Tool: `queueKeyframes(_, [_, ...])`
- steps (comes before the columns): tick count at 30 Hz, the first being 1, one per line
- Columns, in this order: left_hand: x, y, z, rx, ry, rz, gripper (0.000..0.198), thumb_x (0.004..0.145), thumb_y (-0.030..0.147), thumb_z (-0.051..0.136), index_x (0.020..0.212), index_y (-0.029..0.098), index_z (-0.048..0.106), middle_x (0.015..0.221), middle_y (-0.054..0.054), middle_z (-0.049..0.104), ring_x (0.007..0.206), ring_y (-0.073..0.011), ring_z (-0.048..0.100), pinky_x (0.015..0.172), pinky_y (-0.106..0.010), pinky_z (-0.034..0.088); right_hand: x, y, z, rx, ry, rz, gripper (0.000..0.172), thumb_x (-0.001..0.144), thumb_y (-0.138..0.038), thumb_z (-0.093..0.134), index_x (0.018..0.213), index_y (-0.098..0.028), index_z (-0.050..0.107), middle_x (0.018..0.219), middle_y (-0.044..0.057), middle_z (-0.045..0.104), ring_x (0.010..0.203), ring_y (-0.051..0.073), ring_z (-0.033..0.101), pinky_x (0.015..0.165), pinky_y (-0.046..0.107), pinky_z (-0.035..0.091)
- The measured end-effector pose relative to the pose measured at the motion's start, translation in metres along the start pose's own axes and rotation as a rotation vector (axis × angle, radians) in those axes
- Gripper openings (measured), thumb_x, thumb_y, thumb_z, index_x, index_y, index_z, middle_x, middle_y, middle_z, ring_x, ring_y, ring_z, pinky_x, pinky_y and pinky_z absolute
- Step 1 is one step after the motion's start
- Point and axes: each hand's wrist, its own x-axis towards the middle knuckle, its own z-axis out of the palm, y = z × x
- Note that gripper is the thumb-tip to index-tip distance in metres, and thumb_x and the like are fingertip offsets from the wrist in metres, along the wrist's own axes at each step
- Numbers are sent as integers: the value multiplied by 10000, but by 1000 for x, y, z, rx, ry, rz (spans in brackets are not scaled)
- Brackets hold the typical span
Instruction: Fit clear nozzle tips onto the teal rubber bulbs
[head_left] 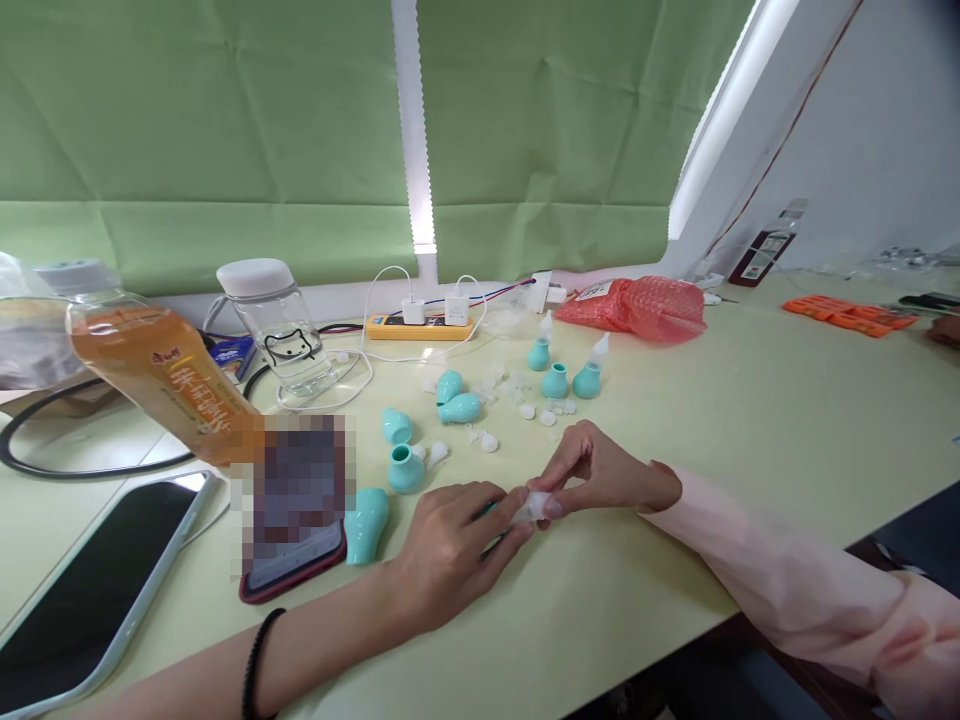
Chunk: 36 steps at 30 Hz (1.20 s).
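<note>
A small translucent white piece (532,507) is pinched between both hands above the front of the table. My left hand (457,550) wraps round its left end, with a bit of teal showing between the fingers. My right hand (592,470) grips the right end between thumb and fingers. Teal bulb-shaped parts lie to the left, among them an upright one (406,469) and a larger one (366,525). Farther back stand a teal part (555,381) with an open top and another (587,380) with a white tip. Small white pieces (489,441) are scattered between them.
Two phones (97,590) (300,510), an orange drink bottle (165,370) and a clear lidded bottle (281,330) occupy the left. Behind are a yellow power strip (420,328) and a red bubble-wrap bag (637,308). Orange trays (847,314) lie far right.
</note>
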Motion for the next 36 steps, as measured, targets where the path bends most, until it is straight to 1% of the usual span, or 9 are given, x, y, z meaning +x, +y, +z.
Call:
queueKeyframes(5, [6,4,-7,-82,34,-21,330,788,193,481,1107,120,446,856,-79,592,721,-136,557,574,-245,468,-2,-14,1,-44,172,-89,208,539,-139,699,744,-150,668,580,19,657,514,125,605,491,216,494])
queueKeyframes(12, [2,11,-9,-3,119,46,332,765,142,508,1091,129,448,864,-70,589,742,-137,557,579,-249,468,-8,-33,10,-14,102,-31,101,575,-155,676,673,-135,663,570,6,610,475,78,530,456,206,462])
queueKeyframes(16, [5,14,-15,22,99,47,353,783,151,481,1128,131,412,881,-70,587,761,-134,560,602,-245,477,-11,-38,19,34,168,0,113,623,-230,649,684,-135,647,564,2,583,444,63,496,434,201,447])
queueKeyframes(19, [11,20,-23,82,54,16,435,803,213,443,1203,89,325,1122,-166,480,1031,-222,466,794,-351,445,-6,-48,15,-59,331,-33,177,663,-312,613,675,-136,629,545,6,570,431,63,477,413,194,416])
queueKeyframes(21, [11,25,-25,185,88,54,535,779,275,467,1231,61,276,1297,-243,233,1197,-348,221,886,-508,321,5,-56,3,-178,501,-121,247,676,-374,587,611,-135,602,510,3,546,418,67,457,394,196,385])
queueKeyframes(23, [6,32,-22,271,157,185,557,741,309,503,1228,129,304,1350,-211,99,1215,-396,100,887,-594,228,21,-63,-16,-347,701,-251,315,692,-425,550,555,-142,566,476,-5,510,402,67,430,392,205,358])
queueKeyframes(26, [-7,41,-8,286,88,399,414,761,262,460,1171,239,406,1307,-91,293,1170,-277,280,940,-521,235,54,-69,-49,-733,876,-333,363,704,-453,517,505,-150,531,471,-2,496,433,77,434,449,220,359])
queueKeyframes(31, [-22,44,12,214,-180,433,310,782,237,414,1080,191,485,1245,-81,402,1069,-256,394,903,-490,321,111,-57,-95,-1272,903,-47,356,733,-404,460,522,-135,558,525,56,547,565,160,516,540,271,368])
queueKeyframes(36, [-21,41,12,112,-295,327,331,747,226,441,1064,137,472,1226,-142,396,1064,-301,399,866,-490,354,136,-29,-114,-1371,846,169,275,710,-335,483,688,-90,604,722,140,600,760,244,542,619,308,393])
